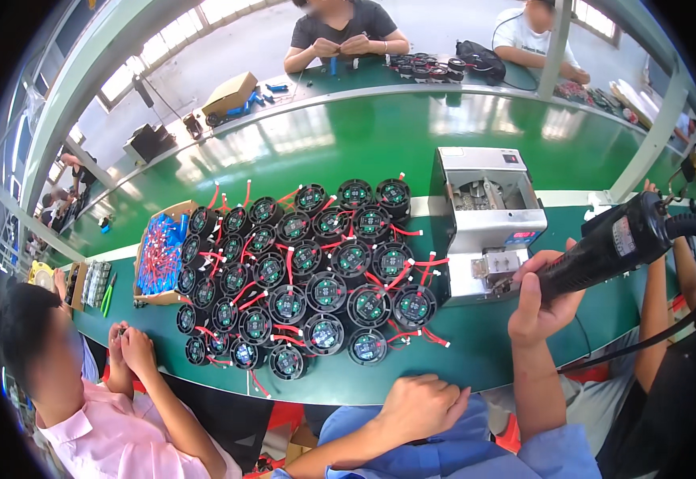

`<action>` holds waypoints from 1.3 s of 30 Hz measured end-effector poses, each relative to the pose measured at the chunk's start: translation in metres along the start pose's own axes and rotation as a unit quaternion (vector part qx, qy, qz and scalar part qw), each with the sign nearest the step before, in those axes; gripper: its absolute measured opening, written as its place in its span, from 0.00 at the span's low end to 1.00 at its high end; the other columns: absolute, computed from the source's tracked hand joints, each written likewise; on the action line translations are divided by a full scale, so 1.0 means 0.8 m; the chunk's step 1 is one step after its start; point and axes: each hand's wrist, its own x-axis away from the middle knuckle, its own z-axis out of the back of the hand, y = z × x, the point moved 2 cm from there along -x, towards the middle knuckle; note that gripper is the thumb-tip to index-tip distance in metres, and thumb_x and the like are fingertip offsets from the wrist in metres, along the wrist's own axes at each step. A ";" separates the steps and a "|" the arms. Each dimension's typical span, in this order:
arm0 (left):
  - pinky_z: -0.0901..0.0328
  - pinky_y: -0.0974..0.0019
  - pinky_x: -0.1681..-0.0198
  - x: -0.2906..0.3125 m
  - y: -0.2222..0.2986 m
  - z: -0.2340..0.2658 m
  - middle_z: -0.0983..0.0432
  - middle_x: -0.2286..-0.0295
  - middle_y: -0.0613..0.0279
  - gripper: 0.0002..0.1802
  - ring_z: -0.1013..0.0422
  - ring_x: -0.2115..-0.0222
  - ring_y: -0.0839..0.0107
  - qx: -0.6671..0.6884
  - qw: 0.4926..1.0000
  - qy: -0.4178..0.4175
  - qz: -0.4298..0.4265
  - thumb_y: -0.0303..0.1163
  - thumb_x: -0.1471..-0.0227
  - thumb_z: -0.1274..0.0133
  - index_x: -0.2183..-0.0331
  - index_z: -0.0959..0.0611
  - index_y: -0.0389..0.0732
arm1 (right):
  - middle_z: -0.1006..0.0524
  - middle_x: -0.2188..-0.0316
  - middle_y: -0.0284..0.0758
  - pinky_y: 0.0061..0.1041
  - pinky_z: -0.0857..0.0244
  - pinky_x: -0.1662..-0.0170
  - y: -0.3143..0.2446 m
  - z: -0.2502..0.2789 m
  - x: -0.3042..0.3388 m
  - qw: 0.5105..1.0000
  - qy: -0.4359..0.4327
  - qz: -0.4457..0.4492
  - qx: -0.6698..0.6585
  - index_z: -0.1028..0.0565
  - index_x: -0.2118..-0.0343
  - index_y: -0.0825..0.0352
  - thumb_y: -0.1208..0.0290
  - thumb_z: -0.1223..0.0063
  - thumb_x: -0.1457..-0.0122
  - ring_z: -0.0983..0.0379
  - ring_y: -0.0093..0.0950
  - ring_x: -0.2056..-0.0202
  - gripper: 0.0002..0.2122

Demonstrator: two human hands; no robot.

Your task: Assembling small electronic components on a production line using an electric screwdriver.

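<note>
My right hand (543, 295) is wrapped round a black electric screwdriver (603, 247) with a cable at its back end. The screwdriver slants down to the left, and its tip is at the front block of a silver screw feeder (488, 215); whether it touches is hidden by my fingers. My left hand (424, 407) is curled into a loose fist at the near table edge, with nothing showing in it. Left of the feeder, several round black housings (326, 291) with green circuit boards and red wires stand in packed rows.
A cardboard box (156, 297) of blue wired cells stands left of the housings. Green tweezers (108, 295) lie further left. A person in pink (124, 423) works close on my left; another person's arm (653, 319) is on my right. More people sit across the green surface (348, 148).
</note>
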 end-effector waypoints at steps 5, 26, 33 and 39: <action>0.39 0.65 0.84 0.000 0.002 0.005 0.35 0.91 0.65 0.18 0.34 0.89 0.68 -0.005 1.000 0.007 0.004 0.34 0.57 0.43 0.92 0.27 0.42 | 0.29 0.69 0.40 0.18 0.38 0.65 0.000 -0.003 0.003 1.000 -0.003 0.004 -0.011 0.48 0.45 0.79 0.80 0.50 0.48 0.35 0.21 0.73 0.28; 0.31 0.66 0.66 -0.168 -0.009 0.237 0.23 0.73 0.55 0.14 0.25 0.71 0.64 -0.090 0.991 0.093 0.031 0.33 0.55 0.41 0.67 0.21 0.33 | 0.28 0.70 0.32 0.14 0.39 0.69 0.015 0.046 -0.056 0.991 0.118 0.001 0.061 0.32 0.62 0.72 0.86 0.50 0.48 0.35 0.15 0.74 0.10; 0.37 0.55 0.49 -0.287 -0.134 0.176 0.27 0.59 0.47 0.34 0.31 0.56 0.49 -0.261 0.945 -0.196 -0.023 0.48 0.64 0.41 0.54 0.24 0.41 | 0.27 0.76 0.31 0.16 0.39 0.75 0.039 0.052 -0.050 0.981 0.134 0.054 0.127 0.33 0.58 0.77 0.79 0.43 0.51 0.33 0.15 0.78 0.17; 0.36 0.53 0.52 -0.307 -0.148 0.120 0.23 0.63 0.49 0.31 0.27 0.59 0.53 -0.385 0.829 -0.398 0.074 0.49 0.66 0.43 0.58 0.22 0.43 | 0.27 0.70 0.36 0.16 0.37 0.67 0.041 0.061 -0.036 0.989 0.106 -0.006 0.103 0.33 0.58 0.75 0.84 0.47 0.50 0.31 0.20 0.72 0.15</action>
